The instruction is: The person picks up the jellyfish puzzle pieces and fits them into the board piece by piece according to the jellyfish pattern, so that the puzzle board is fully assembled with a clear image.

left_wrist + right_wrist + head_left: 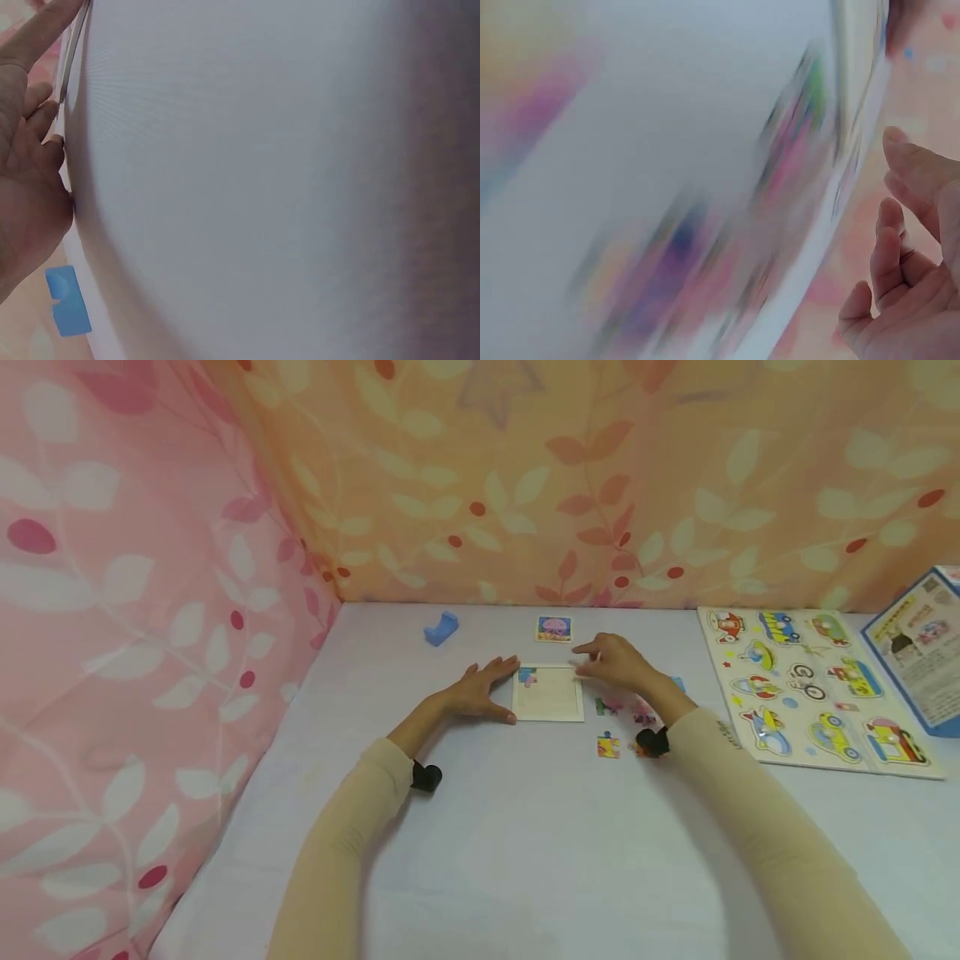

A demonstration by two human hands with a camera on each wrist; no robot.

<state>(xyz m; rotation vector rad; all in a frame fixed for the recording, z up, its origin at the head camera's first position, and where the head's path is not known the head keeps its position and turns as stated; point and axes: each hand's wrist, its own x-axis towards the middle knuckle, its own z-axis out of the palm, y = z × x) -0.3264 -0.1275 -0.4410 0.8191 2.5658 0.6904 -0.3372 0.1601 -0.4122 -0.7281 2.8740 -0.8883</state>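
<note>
A small white puzzle tray (549,702) lies flat on the table, with a blue and pink jigsaw piece (528,676) in its upper left corner. My left hand (480,691) rests at the tray's left side, fingers and thumb spread along the edge. Above the tray's upper right corner is my right hand (617,662), index finger extended to the left. In the right wrist view that hand (911,262) has loosely bent fingers and holds nothing visible. A yellow-orange jigsaw piece (608,745) and a green one (604,707) lie near the right forearm, which partly hides other pieces.
Behind the tray lies a square picture card (554,637) with a pink sea creature. A blue block (441,628) with a notch stands at back left. On the right are a vehicle picture board (806,702) and a printed box (918,643). Floral cloth (510,527) hangs behind.
</note>
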